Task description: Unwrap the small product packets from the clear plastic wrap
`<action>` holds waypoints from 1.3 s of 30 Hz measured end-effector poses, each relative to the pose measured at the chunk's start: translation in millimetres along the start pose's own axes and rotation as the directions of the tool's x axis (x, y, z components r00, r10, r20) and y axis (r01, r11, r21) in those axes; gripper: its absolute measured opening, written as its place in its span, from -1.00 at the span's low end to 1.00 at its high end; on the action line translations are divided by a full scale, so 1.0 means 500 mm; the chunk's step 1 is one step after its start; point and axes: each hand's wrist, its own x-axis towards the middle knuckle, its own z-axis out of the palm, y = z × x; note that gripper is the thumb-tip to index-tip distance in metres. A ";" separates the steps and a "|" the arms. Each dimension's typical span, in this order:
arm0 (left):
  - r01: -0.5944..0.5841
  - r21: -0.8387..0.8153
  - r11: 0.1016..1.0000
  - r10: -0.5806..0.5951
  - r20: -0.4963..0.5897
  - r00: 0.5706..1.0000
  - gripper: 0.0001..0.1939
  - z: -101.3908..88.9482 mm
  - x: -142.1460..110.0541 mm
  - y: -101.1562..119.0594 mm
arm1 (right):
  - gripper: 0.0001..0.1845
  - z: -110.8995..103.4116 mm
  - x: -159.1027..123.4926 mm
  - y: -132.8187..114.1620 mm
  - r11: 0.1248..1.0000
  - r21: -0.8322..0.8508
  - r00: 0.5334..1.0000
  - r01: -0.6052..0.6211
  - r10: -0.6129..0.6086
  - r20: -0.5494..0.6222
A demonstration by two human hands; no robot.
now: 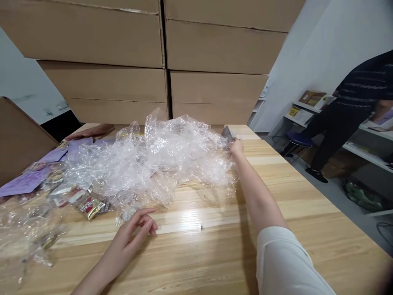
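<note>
Right grip is pinching a flat grey object beside the crumpled clear plastic heap; left grip is hanging empty, loosely parted. Looks unfinished: heap is covering mid pale wooden worktop, gold-red foil sachet lying loose.

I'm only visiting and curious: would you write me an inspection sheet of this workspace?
Surface: wooden table with a small dark speck.
Work items: crumpled clear plastic in a heap; grey flat piece at its right end.
Clutter: small packets and purple sheets, left.
Hands: left hand near the plastic, fingers loosely curled, nothing visible in it; right hand at the grey flat piece, grip unclear.
Cables: dark cable, far right.
Surroundings: stacked cardboard boxes behind; a person by shelves, right.
</note>
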 end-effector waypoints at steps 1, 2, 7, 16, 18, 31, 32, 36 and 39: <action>-0.008 0.004 1.000 0.008 0.012 1.000 -0.70 0.000 0.000 0.000 | -0.58 -0.003 -0.004 0.000 0.999 -0.041 1.000 0.010 -0.011 -0.022; -0.019 0.007 1.000 0.018 0.023 1.000 -0.70 0.000 0.000 0.001 | -0.58 -0.011 -0.009 -0.002 0.997 -0.078 0.998 0.021 -0.025 -0.053; -0.073 0.016 0.997 0.071 0.090 0.993 -0.71 0.011 -0.009 0.007 | -0.67 -0.074 -0.077 -0.050 0.965 -0.176 0.961 0.194 -0.223 -0.162; -0.110 0.014 0.994 0.109 0.066 0.992 -0.75 0.031 -0.025 0.027 | -0.58 -0.077 -0.361 -0.196 0.650 0.086 0.629 0.755 -0.756 0.181; -0.100 -0.032 0.994 0.099 -0.031 0.995 -0.75 0.028 -0.027 0.035 | -0.57 -0.068 -0.433 -0.217 0.624 0.061 0.594 0.779 -0.765 0.248; -0.056 -0.254 0.966 -0.073 -0.471 0.879 -0.49 -0.022 -0.058 0.080 | -0.33 -0.050 -0.816 -0.134 0.206 0.376 -0.157 0.903 -0.657 0.738; -0.053 -0.307 0.950 -0.092 -0.439 0.894 -0.57 -0.025 -0.057 0.078 | -0.35 -0.059 -0.820 -0.134 0.238 0.379 -0.146 0.894 -0.645 0.750; -0.153 -0.434 0.888 -0.037 -0.399 0.916 -0.69 -0.052 -0.069 0.061 | -0.60 -0.113 -0.784 -0.127 0.532 0.456 -0.069 0.713 -0.594 0.801; -0.138 -0.456 0.879 -0.027 -0.337 0.941 -0.70 -0.079 -0.100 0.055 | -0.37 -0.136 -0.713 -0.108 0.770 0.443 0.156 0.459 -0.560 0.814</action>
